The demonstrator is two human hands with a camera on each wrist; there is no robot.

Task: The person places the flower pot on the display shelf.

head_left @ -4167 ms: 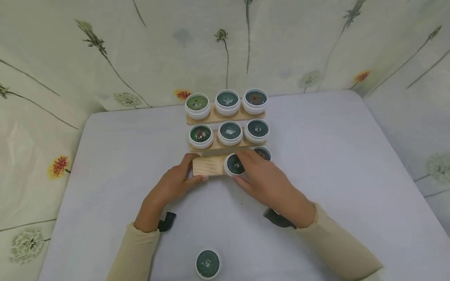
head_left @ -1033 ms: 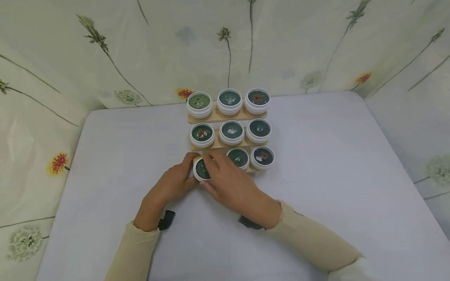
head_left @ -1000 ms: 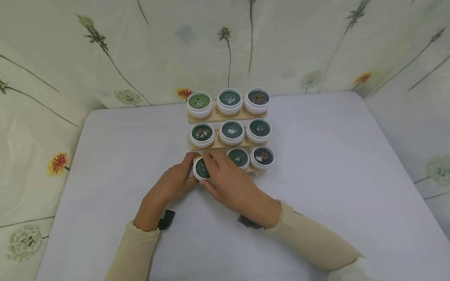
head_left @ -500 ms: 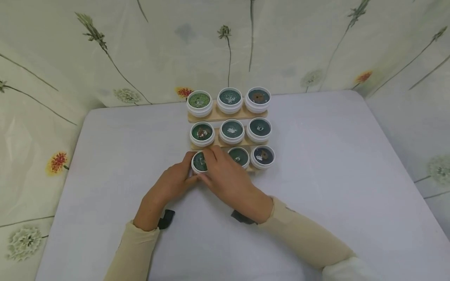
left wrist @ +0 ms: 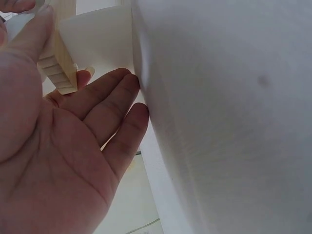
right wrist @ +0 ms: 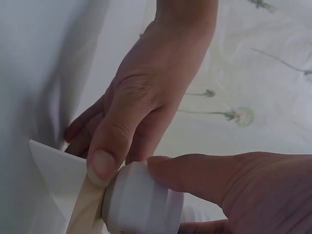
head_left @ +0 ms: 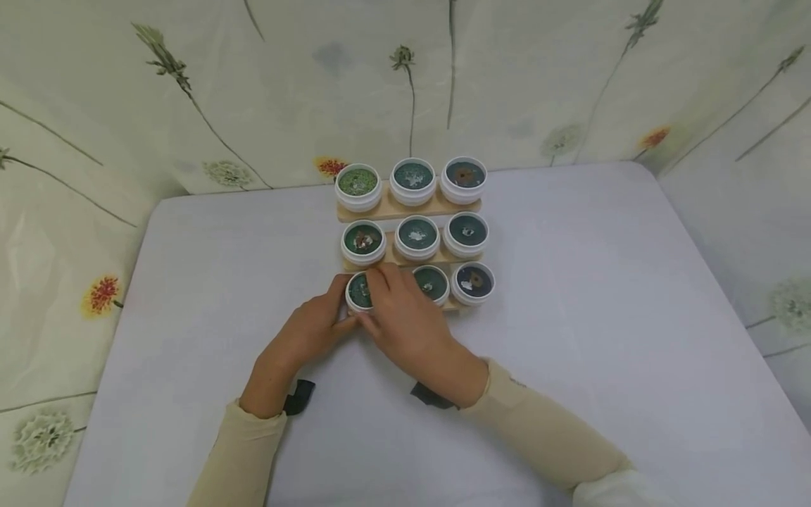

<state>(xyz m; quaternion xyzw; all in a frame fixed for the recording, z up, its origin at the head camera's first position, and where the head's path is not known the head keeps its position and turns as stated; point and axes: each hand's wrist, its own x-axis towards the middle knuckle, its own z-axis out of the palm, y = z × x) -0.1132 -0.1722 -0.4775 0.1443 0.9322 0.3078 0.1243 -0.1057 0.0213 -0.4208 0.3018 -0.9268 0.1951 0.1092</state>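
Note:
My right hand (head_left: 412, 327) grips a small white round pot with a green speckled top (head_left: 359, 291) at the left end of the front wooden slat (head_left: 451, 307). In the right wrist view the pot (right wrist: 141, 202) sits right at the slat's face (right wrist: 84, 212), thumb and fingers around its rim. My left hand (head_left: 308, 329) pinches that slat's left end between thumb and forefinger; its other fingers extend past a white support (left wrist: 100, 36) under the slat in the left wrist view. Two similar pots, green-topped (head_left: 434, 282) and dark with brown (head_left: 475, 282), stand to the right.
Behind, the middle slat (head_left: 389, 257) and back slat (head_left: 395, 210) each bear three white pots, with a green-topped pot (head_left: 358, 183) at the back left. The stand is on a white-covered table (head_left: 602, 317), before a flower-print curtain (head_left: 507, 84).
Earlier, the right hand held the middle pot of the front row while another lay near the table's front. That other pot is now at the slat's left end, shifted slightly back since a second ago.

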